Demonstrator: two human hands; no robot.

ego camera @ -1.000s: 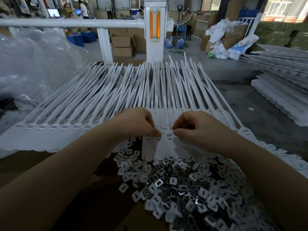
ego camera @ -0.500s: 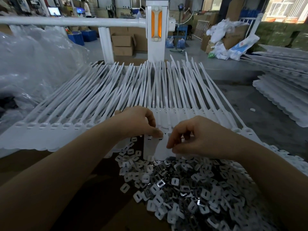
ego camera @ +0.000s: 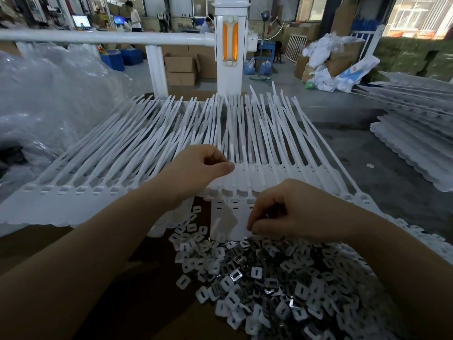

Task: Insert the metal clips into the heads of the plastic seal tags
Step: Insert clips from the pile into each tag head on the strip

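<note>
Seal tags fanned across the bench, clips heaped near right.

At far left, crumpled clear plastic sheeting. In the middle, left hand pinching a tag head among the white seal tags. Near right, right hand with fingers curled over the metal clips; cannot tell whether one is held.

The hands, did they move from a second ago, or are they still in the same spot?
The right hand pulled back from the seal tags toward the pile of metal clips, fingers curled at its edge; whether it grips a clip is unclear. The left hand slid further up the tags, fingertips pinched at a tag head. The tags and clip pile stayed put.
</note>
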